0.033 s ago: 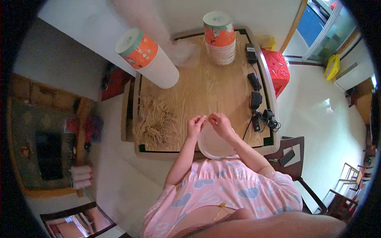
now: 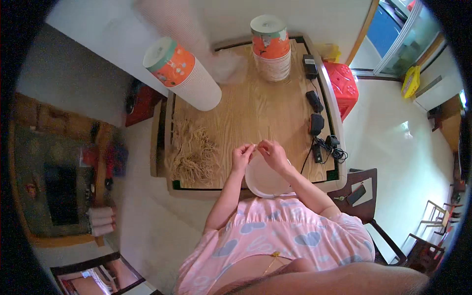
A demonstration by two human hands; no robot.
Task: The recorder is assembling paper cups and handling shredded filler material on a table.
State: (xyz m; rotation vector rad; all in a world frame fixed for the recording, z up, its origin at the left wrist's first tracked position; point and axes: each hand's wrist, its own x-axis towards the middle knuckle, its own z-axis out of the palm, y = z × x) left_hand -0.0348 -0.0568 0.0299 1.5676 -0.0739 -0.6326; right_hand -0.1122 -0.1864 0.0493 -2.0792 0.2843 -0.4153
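My left hand (image 2: 241, 156) and my right hand (image 2: 273, 154) meet at the table's near edge, both with fingers pinched together. Whatever lies between the fingertips is too small to make out. Just below them, a round white paper container (image 2: 268, 179) rests against my lap, partly covered by my right hand and wrist. Left of my hands lies a loose bundle of tan twine strands (image 2: 194, 155). Two stacks of paper cups stand farther off: a tall leaning stack (image 2: 184, 73) at the left and a shorter stack (image 2: 271, 49) at the back.
Black power adapters (image 2: 316, 124) and coiled cables (image 2: 338, 155) line the right side of the wooden table (image 2: 255, 108). Beyond that edge stands a red plastic stool (image 2: 342, 86). A dark chair (image 2: 361, 182) with a phone on it is close at my right.
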